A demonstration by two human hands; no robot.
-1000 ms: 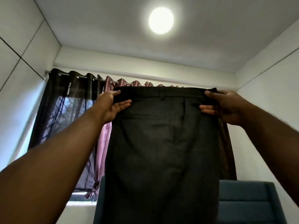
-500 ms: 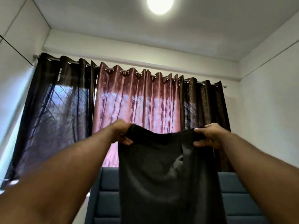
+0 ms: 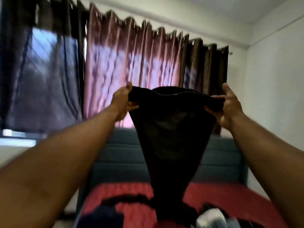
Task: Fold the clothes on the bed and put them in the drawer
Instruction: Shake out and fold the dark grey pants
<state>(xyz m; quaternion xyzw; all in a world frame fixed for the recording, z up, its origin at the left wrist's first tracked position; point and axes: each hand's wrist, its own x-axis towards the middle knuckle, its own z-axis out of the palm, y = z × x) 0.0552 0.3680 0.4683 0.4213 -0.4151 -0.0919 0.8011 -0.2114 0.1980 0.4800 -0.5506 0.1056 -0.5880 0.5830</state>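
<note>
Dark trousers (image 3: 172,132) hang in the air over the bed, held up by the waistband, which sags a little in the middle. My left hand (image 3: 122,102) grips the waistband's left end and my right hand (image 3: 227,105) grips its right end. The legs narrow downward and reach the red bedspread (image 3: 131,209). More clothes lie blurred on the bed: a dark blue piece (image 3: 102,218) at the lower left and a pale piece (image 3: 212,218) at the lower right. No drawer is in sight.
A blue padded headboard (image 3: 121,162) stands behind the bed. Pink and dark curtains (image 3: 128,63) cover the window beyond it. A white wall (image 3: 276,96) closes the right side. The picture is motion-blurred.
The view has tipped down from the ceiling to the bed. My hands have come down with the trousers, and the waistband has gone from stretched flat to slack.
</note>
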